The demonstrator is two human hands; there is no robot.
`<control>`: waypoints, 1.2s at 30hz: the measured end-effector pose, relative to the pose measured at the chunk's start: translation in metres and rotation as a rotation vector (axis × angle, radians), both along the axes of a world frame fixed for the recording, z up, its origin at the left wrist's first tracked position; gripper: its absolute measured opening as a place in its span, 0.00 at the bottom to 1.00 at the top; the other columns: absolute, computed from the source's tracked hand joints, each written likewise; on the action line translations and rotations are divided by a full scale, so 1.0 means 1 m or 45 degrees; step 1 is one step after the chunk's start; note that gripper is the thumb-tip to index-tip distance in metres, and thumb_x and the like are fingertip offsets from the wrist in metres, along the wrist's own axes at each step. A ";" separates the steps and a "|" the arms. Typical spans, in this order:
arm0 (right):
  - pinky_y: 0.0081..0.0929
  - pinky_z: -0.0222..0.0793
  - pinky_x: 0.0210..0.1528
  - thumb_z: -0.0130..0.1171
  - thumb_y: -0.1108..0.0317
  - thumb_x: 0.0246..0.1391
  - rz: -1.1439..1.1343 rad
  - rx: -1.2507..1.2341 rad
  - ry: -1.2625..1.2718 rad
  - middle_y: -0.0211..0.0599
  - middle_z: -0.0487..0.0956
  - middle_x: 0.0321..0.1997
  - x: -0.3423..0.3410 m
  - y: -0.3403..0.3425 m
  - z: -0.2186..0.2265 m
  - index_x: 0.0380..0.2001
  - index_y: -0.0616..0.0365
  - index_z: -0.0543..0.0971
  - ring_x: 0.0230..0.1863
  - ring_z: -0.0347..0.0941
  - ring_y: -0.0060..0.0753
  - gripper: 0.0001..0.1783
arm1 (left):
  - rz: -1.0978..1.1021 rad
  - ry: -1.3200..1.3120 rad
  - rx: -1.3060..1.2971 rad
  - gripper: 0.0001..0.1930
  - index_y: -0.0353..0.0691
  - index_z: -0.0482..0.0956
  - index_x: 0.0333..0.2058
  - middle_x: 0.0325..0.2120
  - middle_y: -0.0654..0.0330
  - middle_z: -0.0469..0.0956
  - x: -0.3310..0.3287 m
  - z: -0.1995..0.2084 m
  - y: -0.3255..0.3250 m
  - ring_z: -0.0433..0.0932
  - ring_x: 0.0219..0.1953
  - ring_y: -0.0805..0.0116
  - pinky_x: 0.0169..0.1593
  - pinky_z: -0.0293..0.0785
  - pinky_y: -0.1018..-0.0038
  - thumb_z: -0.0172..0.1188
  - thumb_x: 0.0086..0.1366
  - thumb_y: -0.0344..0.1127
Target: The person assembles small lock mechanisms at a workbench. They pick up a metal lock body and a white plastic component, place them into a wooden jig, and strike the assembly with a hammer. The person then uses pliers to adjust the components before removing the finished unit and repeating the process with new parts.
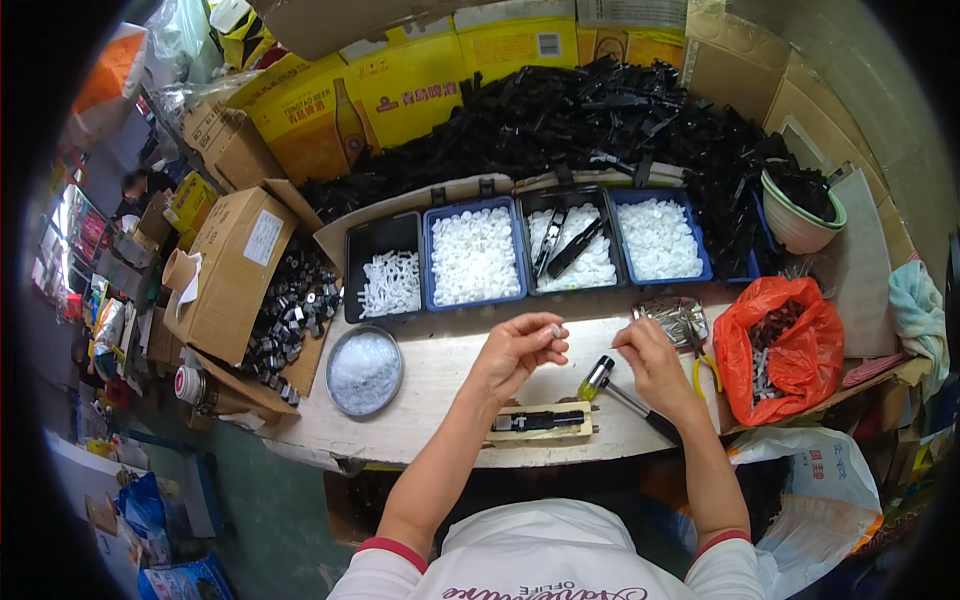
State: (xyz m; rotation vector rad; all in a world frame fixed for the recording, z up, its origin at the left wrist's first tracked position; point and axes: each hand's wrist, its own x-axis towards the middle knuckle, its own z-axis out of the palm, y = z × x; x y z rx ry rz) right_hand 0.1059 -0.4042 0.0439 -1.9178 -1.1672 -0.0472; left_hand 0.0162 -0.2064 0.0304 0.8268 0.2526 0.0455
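Observation:
My left hand (508, 356) pinches a small white plastic piece (556, 331) between thumb and fingertips, above the front of the table. To its right, my right hand (658, 368) has its fingertips pressed together; whatever they hold, if anything, is too small to make out. Between my forearms a pale wooden fixture (503, 434) lies near the table edge with a black elongated part (541, 420) set in it. Beside it rests a hammer (598, 375) with a yellow-green and silver head, its dark handle running under my right wrist.
Small white pieces fill several trays (432, 300) behind my hands; one also holds black parts (575, 248). A round pan (330, 392) holds clear bits. At right are a metal tin (683, 318), yellow-handled pliers (708, 368) and a red bag (735, 345). Black parts (560, 115) heap behind.

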 end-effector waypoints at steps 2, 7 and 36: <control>0.33 0.57 0.38 0.51 0.79 0.44 0.129 0.032 0.095 0.39 0.67 0.27 -0.015 0.012 0.008 0.26 0.60 0.69 0.34 0.63 0.41 0.04 | -0.012 0.005 -0.099 0.07 0.33 0.75 0.35 0.30 0.55 0.75 -0.020 -0.009 -0.007 0.76 0.29 0.70 0.33 0.77 0.73 0.55 0.56 0.25; 0.28 0.59 0.36 0.52 0.81 0.43 0.285 0.045 0.055 0.36 0.68 0.27 -0.037 0.031 0.016 0.27 0.60 0.71 0.33 0.64 0.37 0.06 | -0.058 -0.071 -0.269 0.06 0.34 0.74 0.34 0.29 0.54 0.75 -0.052 -0.018 -0.015 0.76 0.28 0.69 0.31 0.78 0.74 0.55 0.56 0.25; 0.27 0.54 0.34 0.59 0.74 0.39 0.151 0.026 -0.117 0.29 0.73 0.25 -0.084 0.039 -0.020 0.26 0.56 0.74 0.28 0.67 0.29 0.07 | 0.429 -0.360 1.720 0.10 0.36 0.75 0.33 0.32 0.58 0.74 -0.097 -0.024 -0.019 0.72 0.34 0.64 0.38 0.66 0.74 0.56 0.50 0.21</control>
